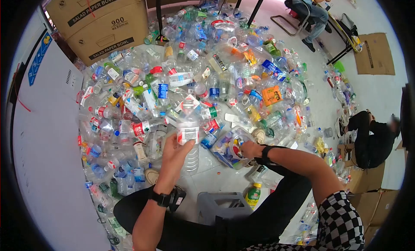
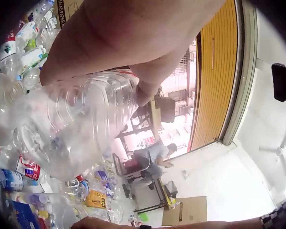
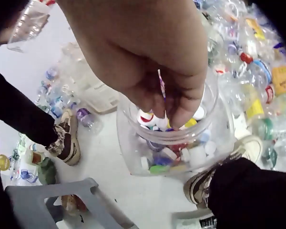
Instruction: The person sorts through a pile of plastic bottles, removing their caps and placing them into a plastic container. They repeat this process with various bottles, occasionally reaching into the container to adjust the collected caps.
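My left hand (image 1: 176,158) grips a large clear bottle (image 1: 189,158) with a red and white label, upright in the head view; the left wrist view shows the bottle (image 2: 81,119) ribbed and see-through beneath the fingers. The right hand (image 1: 250,150) is at the mouth of a clear plastic jar (image 1: 225,153) that holds many coloured caps. From the right wrist view, the right hand (image 3: 155,71) pinches a thin, flat piece (image 3: 162,88) with a pinkish pattern over the jar (image 3: 133,157). What the piece is, I cannot tell.
Plastic bottles (image 1: 173,56) cover the floor in a large heap. A grey stool (image 1: 222,203) stands between my legs, near a green bottle with a yellow label (image 1: 253,194). Cardboard boxes (image 1: 103,26) stand at the back left. Two people (image 1: 313,13) sit at the right.
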`<state>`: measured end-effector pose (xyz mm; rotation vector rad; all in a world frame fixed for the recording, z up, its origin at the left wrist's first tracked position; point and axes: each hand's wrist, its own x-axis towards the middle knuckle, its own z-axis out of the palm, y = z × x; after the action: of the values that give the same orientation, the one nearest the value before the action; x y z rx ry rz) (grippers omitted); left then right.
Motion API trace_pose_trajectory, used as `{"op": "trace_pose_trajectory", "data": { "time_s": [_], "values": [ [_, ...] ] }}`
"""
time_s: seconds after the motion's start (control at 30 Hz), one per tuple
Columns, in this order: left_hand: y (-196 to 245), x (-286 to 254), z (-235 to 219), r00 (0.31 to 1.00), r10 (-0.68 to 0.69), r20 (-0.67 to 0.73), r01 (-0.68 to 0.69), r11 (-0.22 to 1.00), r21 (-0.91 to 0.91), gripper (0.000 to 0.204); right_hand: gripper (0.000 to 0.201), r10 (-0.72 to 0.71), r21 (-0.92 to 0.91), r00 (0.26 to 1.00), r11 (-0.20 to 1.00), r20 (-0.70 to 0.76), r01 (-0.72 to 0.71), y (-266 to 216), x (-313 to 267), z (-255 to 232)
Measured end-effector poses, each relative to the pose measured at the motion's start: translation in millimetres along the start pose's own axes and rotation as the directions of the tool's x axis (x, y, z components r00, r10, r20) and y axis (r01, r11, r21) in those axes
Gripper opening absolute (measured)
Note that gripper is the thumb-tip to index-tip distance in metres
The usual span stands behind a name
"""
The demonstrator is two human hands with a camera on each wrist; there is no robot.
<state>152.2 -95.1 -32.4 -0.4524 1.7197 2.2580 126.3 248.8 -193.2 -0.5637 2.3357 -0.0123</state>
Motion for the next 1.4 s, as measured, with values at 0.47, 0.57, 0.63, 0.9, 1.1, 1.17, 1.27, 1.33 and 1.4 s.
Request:
{"op": "trace_pose_trajectory", "data": {
  "time_s": [0.47, 0.57, 0.63, 0.9, 1.1, 1.17, 1.27, 1.33, 1.4],
  "values": [
    [5, 19, 4, 0.994, -0.078, -0.075, 0.073, 0.995, -0.063, 0.055, 0.050, -0.191, 0.186, 0.973, 0.969, 0.128, 0.165, 14, 97, 57],
    [6, 24, 7, 0.994, -0.085, -0.067, 0.080, 0.994, -0.069, 0.054, 0.047, -0.264, 0.056, 0.960, 0.964, 0.095, 0.259, 22, 96, 71],
    [7, 26, 9, 0.993, -0.098, -0.073, 0.093, 0.993, -0.072, 0.054, 0.040, -0.331, -0.011, 0.943, 0.943, -0.018, 0.331, 26, 95, 85],
    [-2, 25, 8, 0.992, -0.116, -0.039, 0.114, 0.992, -0.047, 0.051, 0.052, -0.266, -0.154, 0.916, 0.934, 0.300, 0.321, -3, 86, 30],
    [4, 23, 8, 0.990, -0.139, -0.037, 0.138, 0.990, -0.042, 0.049, 0.034, -0.526, -0.139, 0.845, 0.848, -0.101, 0.511, 29, 98, 96],
    [4, 23, 10, 0.990, -0.139, -0.034, 0.136, 0.988, -0.072, 0.048, 0.035, -0.523, -0.016, 0.839, 0.850, -0.149, 0.527, 23, 97, 89],
    [9, 24, 14, 0.989, -0.151, -0.009, 0.150, 0.987, -0.050, 0.048, 0.044, -0.413, -0.071, 0.905, 0.904, 0.101, 0.421, 20, 101, 77],
    [7, 24, 14, 0.987, -0.160, -0.011, 0.159, 0.987, -0.028, 0.047, 0.038, -0.358, 0.185, 0.930, 0.923, 0.089, 0.338, 19, 104, 73],
    [7, 23, 13, 0.985, -0.169, -0.016, 0.169, 0.986, -0.006, 0.047, 0.038, -0.355, 0.225, 0.930, 0.918, 0.100, 0.327, 16, 101, 67]
  ]
}}
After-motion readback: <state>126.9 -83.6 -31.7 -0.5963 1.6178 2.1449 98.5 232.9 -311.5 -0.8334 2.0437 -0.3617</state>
